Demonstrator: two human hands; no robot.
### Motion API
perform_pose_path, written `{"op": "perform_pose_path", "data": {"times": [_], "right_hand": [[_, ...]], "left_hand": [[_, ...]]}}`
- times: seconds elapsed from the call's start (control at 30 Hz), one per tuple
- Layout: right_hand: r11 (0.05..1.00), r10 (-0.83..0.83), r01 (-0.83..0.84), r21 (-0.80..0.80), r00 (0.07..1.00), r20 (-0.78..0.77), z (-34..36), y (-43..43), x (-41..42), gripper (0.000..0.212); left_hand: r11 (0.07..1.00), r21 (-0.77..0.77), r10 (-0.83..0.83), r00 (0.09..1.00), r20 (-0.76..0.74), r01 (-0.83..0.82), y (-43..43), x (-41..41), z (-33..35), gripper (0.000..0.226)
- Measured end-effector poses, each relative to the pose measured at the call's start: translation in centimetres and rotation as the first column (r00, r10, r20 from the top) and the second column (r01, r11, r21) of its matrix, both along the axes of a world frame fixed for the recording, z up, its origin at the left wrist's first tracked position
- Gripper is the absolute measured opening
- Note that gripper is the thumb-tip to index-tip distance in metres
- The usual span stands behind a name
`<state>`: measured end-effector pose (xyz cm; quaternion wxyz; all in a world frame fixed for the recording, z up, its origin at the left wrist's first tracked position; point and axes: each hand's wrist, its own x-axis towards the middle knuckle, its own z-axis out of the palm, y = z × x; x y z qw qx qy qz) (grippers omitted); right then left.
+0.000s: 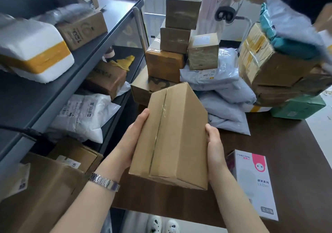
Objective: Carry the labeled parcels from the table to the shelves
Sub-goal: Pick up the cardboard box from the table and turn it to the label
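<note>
A plain brown cardboard box (172,135), taped along its middle seam, is held up above the near left edge of the dark brown table (287,152). My left hand (133,139) grips its left side; a metal watch is on that wrist. My right hand (214,143) grips its right side. No label shows on the faces turned to me. Behind the box lies a pile of parcels: stacked brown boxes (177,39) and grey poly bags (224,103). The dark grey shelves (100,46) stand at the left, holding boxes and bags.
A white LED lamp carton (255,184) lies on the table near my right forearm. A taped box stack (269,67) and a green box (298,107) fill the right. A white foam box (34,49) and white bag (84,114) occupy the shelves.
</note>
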<state>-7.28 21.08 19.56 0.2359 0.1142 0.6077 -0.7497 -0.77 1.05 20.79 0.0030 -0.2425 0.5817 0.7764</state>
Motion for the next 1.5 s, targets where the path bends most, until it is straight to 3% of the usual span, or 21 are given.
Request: {"op": "perform_pose_path", "data": {"times": [0.07,0.13,0.17,0.23,0.3,0.37,0.43,0.5,0.57,0.63,0.67,0.7,0.73,0.8,0.87,0.97,1.07,1.13,1.2,1.33,1.5], "right_hand": [[0.974,-0.024,0.076,0.211,0.971,-0.239,0.0,-0.7,0.2,0.005],[0.924,0.098,0.079,0.373,0.896,-0.432,0.4,-1.2,0.6,0.011],[0.911,0.177,0.019,0.412,0.884,-0.432,0.7,-1.5,0.7,0.014],[0.884,0.34,-0.177,0.433,0.879,-0.335,1.5,-1.8,0.7,0.052],[0.871,0.397,-0.269,0.412,0.878,-0.267,1.7,-1.9,0.0,0.097],[0.912,0.332,-0.229,0.341,0.9,-0.284,2.1,-1.4,-0.9,0.1],[0.976,0.199,-0.17,0.134,0.947,-0.251,2.1,-0.2,-1.8,0.081],[0.982,0.133,-0.148,-0.116,0.983,-0.125,1.7,0.6,-2.1,0.062],[0.959,0.125,-0.134,-0.249,0.991,-0.05,1.2,0.8,-1.9,0.06],[0.937,0.128,-0.121,-0.327,0.992,-0.002,0.7,0.8,-1.6,0.063],[0.924,0.133,-0.115,-0.364,0.991,0.023,0.5,0.8,-1.6,0.066],[0.915,0.133,-0.11,-0.389,0.991,0.033,0.5,0.7,-1.5,0.067],[0.917,0.118,-0.099,-0.387,0.993,0.026,0.6,0.7,-1.6,0.066],[0.973,0.057,-0.069,-0.22,0.997,-0.06,1.0,0.5,-1.9,0.048],[0.998,0.049,-0.041,0.037,0.97,-0.238,1.4,0.3,-2.4,0.022],[0.966,0.172,-0.065,0.25,0.884,-0.434,1.6,0.2,-3.2,0.02],[0.963,0.266,-0.229,0.141,0.887,-0.377,2.3,-0.6,-3.8,0.049],[0.943,0.332,-0.322,0.085,0.9,-0.281,2.7,-1.6,-4.0,0.053],[0.928,0.361,-0.372,-0.002,0.903,-0.234,2.3,-2.0,-3.5,0.059],[0.96,0.242,-0.272,-0.071,0.928,-0.284,2.2,-2.8,-3.6,0.054],[0.964,0.235,-0.263,-0.021,0.891,-0.387,4.0,-3.9,-4.1,0.071]], "left_hand": [[0.991,0.131,0.018,0.997,-0.072,-0.008,0.4,-0.3,-0.4,0.047],[0.991,0.131,0.043,0.998,-0.049,-0.036,1.0,-0.4,-0.3,0.049],[0.998,0.053,0.028,1.0,0.009,-0.028,1.5,-0.4,-0.2,0.05],[0.998,-0.065,0.023,0.991,0.128,-0.015,2.6,-0.4,-0.3,0.047],[0.986,-0.158,0.076,0.989,0.129,-0.055,3.5,-0.5,-0.6,0.044],[0.972,-0.219,0.095,0.995,0.023,-0.088,3.5,-0.8,-0.1,0.04],[0.938,-0.331,0.068,0.991,-0.117,-0.103,2.7,-0.9,0.8,0.032],[0.883,-0.456,0.024,0.98,-0.198,-0.114,1.9,-1.1,1.3,0.035],[0.827,-0.551,-0.011,0.976,-0.215,-0.112,1.5,-1.4,1.6,0.042],[0.813,-0.572,0.039,0.99,-0.138,-0.112,1.2,-1.6,1.8,0.042],[0.83,-0.552,0.052,0.996,-0.07,-0.082,1.1,-1.6,2.1,0.066],[0.886,-0.461,0.046,0.999,-0.013,-0.047,0.9,-1.6,1.9,0.091],[0.952,-0.307,0.016,1.0,0.024,-0.008,0.9,-1.6,1.7,0.102],[0.998,-0.045,-0.042,0.998,0.042,0.044,1.1,-1.5,1.5,0.081],[0.999,0.031,-0.026,0.998,0.064,0.024,1.5,-1.6,1.2,0.059],[0.999,0.012,0.043,0.999,0.022,-0.043,1.7,-1.9,0.9,0.049],[0.989,-0.094,0.107,0.992,-0.066,-0.113,2.3,-2.3,2.0,0.058],[0.96,-0.241,0.122,0.987,-0.103,-0.143,2.5,-2.7,2.8,0.074],[0.935,-0.32,0.117,0.985,-0.129,-0.153,2.3,-3.1,3.6,0.076],[0.951,-0.251,0.138,0.973,-0.187,-0.183,1.7,-3.0,4.7,0.053],[0.929,-0.206,0.246,0.929,-0.277,-0.307,0.6,-2.6,5.1,0.037]]}}
